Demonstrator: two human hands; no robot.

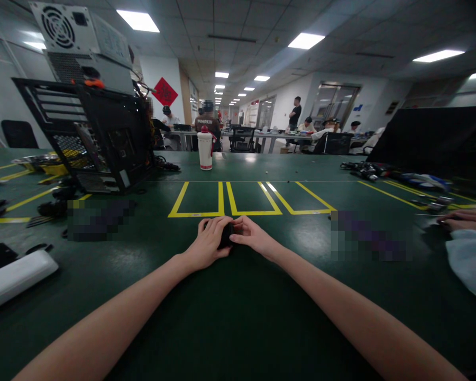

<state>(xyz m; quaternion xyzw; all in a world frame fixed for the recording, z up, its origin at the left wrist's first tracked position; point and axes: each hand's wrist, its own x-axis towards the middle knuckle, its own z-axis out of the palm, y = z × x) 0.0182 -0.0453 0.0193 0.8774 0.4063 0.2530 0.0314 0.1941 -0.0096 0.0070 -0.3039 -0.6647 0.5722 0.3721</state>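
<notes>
A small black object (226,236) is between my two hands, just in front of the yellow tape outlines (225,214) on the green table (230,317). My left hand (209,241) wraps over its left side, fingers on top and thumb low at the near side. My right hand (254,237) pinches its right edge with thumb and fingertips. Much of the object is covered by my fingers, so its exact shape cannot be made out.
An open computer case (103,137) with a power supply (79,32) on top stands at left. A white bottle (205,151) stands beyond the tape. A white object (19,280) lies at near left. Another person's hand (470,218) and cables (365,170) are at right.
</notes>
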